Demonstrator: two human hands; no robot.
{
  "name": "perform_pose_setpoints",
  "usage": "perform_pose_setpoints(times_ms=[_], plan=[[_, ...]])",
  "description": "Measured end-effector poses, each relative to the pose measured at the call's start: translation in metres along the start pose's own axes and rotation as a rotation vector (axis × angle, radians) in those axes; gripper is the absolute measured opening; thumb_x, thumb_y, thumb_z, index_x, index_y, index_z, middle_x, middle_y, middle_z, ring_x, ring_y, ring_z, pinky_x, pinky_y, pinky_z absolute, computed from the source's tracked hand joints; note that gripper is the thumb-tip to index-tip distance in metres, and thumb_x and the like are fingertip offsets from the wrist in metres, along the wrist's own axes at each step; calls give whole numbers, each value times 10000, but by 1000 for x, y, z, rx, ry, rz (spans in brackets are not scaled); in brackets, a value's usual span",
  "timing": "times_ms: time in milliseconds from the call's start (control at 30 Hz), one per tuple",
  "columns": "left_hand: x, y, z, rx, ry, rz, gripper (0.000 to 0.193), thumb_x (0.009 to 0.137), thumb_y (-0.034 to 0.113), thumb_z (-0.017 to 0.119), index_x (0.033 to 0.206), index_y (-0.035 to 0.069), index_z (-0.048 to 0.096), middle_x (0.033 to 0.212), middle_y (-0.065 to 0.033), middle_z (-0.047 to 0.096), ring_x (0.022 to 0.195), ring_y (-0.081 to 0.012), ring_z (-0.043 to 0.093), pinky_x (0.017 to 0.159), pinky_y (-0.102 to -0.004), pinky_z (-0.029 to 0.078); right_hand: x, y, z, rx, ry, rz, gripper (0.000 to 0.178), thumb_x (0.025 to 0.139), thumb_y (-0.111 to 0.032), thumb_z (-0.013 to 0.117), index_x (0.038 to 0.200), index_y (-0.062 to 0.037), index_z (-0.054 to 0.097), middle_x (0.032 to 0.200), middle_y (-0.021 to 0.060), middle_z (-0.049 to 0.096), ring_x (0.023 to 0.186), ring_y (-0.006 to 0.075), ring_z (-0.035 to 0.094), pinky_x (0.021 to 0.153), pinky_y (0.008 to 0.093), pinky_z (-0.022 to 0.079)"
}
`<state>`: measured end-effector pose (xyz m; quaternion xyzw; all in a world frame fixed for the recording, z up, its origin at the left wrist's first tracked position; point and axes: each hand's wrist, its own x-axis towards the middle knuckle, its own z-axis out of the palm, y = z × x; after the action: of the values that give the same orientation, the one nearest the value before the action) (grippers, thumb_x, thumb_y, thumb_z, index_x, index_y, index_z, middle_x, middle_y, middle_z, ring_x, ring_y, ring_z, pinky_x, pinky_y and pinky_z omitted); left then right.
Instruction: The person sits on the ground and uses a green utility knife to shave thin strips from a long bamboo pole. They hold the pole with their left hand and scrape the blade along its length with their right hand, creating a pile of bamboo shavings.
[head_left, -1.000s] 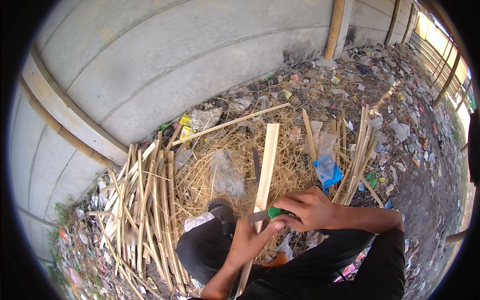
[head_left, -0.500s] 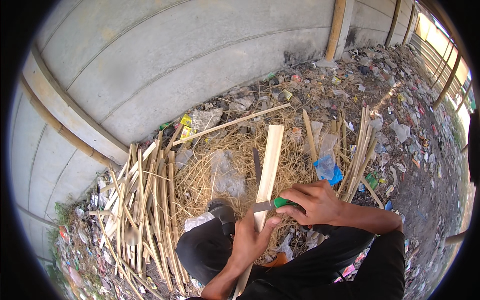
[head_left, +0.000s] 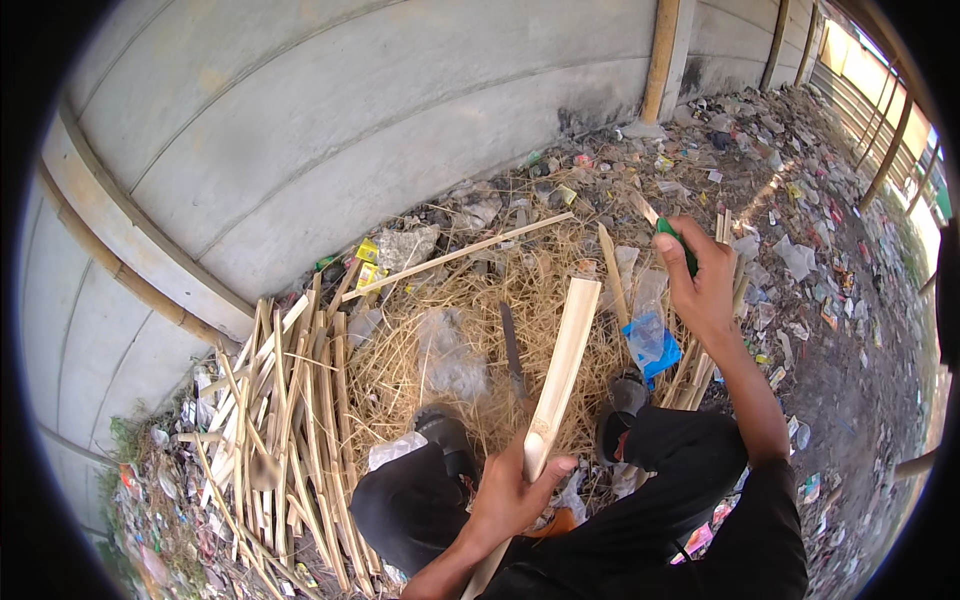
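1. Bamboo strip (head_left: 562,375), pale, head view: stands at a slant in front of the person, upper end free over the ground cover, lower end running down beside the lap.
2. Left hand (head_left: 505,497), head view: closed around the strip at about its middle, thumb on the right side; the fingers are partly hidden.
3. Right hand (head_left: 705,285), head view: raised to the right of the strip and well apart from it, fingers curled tightly on the green handle of a knife (head_left: 678,245). The blade points up and to the left, touching nothing.
4. Long dark blade (head_left: 512,345), head view: lies on straw-coloured shavings (head_left: 400,365), just left of the strip.
5. Stock, head view: a large pile of strips (head_left: 325,420) lies at the left; a smaller bundle (head_left: 700,375) lies at the right, partly behind the right forearm.
6. Labels and writing, head view: yellow packets (head_left: 368,275) near the wall (head_left: 350,110) carry print too small to read. A blue packet (head_left: 652,355) lies below the right hand, partly under clear plastic; its markings are illegible. Scattered coloured wrappers (head_left: 800,260) cover the ground at right, likewise illegible.
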<state>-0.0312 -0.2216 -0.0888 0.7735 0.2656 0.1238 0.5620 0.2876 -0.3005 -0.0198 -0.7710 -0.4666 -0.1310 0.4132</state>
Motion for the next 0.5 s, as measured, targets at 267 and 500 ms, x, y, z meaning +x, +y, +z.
perform_pose_setpoints(times_ms=[267, 500], plan=[[13, -22, -8, -162, 118, 123, 658, 907, 369, 898, 1302, -61, 595, 836, -133, 754, 751, -164, 729, 690, -345, 575, -85, -43, 41, 197, -408, -404, 302, 990, -339, 772, 1124, -79, 696, 931, 92, 771, 654, 245, 750, 535, 353, 578], [16, -22, -5, -314, 124, 103, 730, 890, 454, 901, 1309, -45, 571, 985, -36, 691, 897, -73, 621, 748, -259, 530, -108, -61, 54, 152, -454, -545, 302, 972, -357, 779, 1129, -118, 683, 980, 61, 773, 629, 187, 744, 467, 324, 560]])
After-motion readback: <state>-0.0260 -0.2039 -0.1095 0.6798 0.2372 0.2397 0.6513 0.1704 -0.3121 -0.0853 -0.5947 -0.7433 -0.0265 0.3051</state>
